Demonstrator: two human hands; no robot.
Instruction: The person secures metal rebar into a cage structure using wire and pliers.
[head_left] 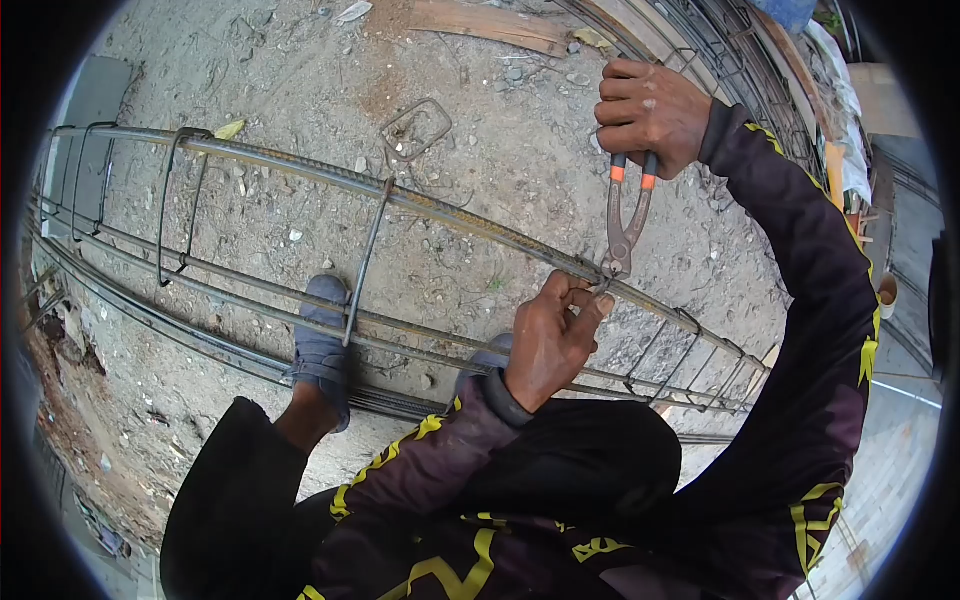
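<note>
My right hand (pixel 652 115) is wrapped round the dark handles of a pair of pincers (pixel 617 212), which point down toward me. Orange bands mark the handles, and the jaws meet the top reinforcing bar (pixel 470 228) of a long steel cage. Just beside the jaws, my left hand (pixel 553 340) is closed, thumb and forefinger pinched together against the bar. Whatever lies between those fingertips is too small and covered to make out. A square stirrup (pixel 367 262) hangs round the bars to the left, with more stirrups (pixel 168 205) farther along.
A loose bent stirrup (pixel 450 124) lies on the sandy ground beyond the cage. Wooden planks (pixel 490 27) and bundled steel bars (pixel 735 60) lie at the far side. My shod foot (pixel 322 340) stands beneath the lower bars.
</note>
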